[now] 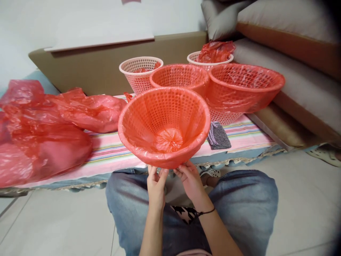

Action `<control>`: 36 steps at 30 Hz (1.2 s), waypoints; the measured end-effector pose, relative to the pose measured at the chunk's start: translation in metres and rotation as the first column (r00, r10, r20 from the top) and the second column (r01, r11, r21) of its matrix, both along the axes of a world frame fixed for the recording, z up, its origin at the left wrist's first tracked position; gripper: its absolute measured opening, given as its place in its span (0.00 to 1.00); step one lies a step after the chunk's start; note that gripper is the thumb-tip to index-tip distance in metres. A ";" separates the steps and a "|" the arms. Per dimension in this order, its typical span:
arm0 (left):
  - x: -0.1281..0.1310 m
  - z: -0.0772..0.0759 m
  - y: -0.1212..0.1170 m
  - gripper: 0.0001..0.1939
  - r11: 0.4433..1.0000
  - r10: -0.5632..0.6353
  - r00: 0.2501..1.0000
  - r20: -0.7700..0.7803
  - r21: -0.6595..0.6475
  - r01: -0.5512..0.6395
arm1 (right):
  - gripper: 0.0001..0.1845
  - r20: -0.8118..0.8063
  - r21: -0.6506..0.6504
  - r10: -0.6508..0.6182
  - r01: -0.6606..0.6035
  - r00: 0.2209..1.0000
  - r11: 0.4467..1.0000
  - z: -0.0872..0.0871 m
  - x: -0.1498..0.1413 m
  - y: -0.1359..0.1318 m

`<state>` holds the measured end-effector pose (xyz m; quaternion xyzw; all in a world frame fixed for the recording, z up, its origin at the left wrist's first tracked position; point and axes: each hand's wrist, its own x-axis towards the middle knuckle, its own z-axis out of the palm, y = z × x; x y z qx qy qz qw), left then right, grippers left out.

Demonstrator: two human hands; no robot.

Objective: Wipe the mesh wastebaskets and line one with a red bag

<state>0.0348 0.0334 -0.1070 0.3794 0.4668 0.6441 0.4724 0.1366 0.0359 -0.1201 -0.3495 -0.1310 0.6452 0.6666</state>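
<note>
A round pink mesh basket (149, 113) lined with a red plastic bag is tilted towards me, its mouth facing the camera, above the front edge of a low bed. My left hand (156, 185) and my right hand (189, 179) sit side by side under its near rim. Fingers of both hands pinch the red bag's plastic where it folds over the rim. The bag's knotted bottom (168, 139) bunches in the basket's base.
Several more lined baskets (245, 87) stand behind on the striped bedspread (239, 133). Loose red plastic bags (39, 135) pile up at the left. A grey cloth (218, 136) lies by the baskets. Cushions (287, 21) lie at the right; my knees in jeans are below.
</note>
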 end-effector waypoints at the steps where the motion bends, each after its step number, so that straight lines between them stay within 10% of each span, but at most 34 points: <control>1: 0.001 0.002 -0.001 0.20 1.000 -0.010 1.000 0.021 0.005 0.010 | 0.15 0.004 0.003 -0.002 0.002 1.000 1.000 -0.001 0.000 0.000; 36: -0.006 -0.026 0.005 0.15 0.993 0.104 0.992 -0.066 -0.048 -0.108 | 0.19 0.054 -0.105 -0.017 0.023 0.998 0.994 -0.012 -0.005 0.002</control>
